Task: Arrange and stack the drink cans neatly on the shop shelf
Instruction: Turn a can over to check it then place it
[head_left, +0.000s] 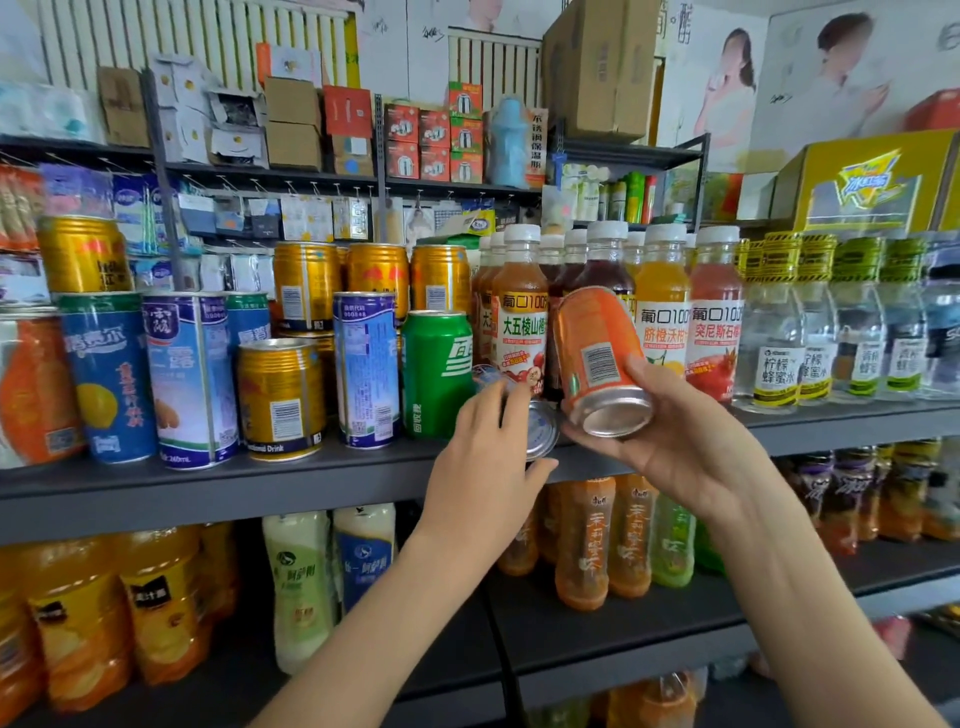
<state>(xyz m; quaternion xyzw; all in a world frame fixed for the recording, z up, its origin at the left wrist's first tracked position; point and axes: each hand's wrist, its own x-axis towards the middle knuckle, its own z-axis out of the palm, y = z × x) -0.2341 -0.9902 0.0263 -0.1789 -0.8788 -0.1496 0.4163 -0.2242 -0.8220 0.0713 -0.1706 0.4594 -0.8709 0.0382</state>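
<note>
Curled fingers of the left hand (483, 452) wrap a half-hidden can (543, 434). Only its silver end and a bluish sliver show, and its label cannot be read. It sits just right of the green can (436, 374), above the shelf (208, 483) edge. Further right of the green can, the right hand (685, 441) clamps an orange can (597, 348) between fingers and thumb. This can is tilted, its barcode and silver base facing the camera, in front of the juice bottles (662, 312).
</note>
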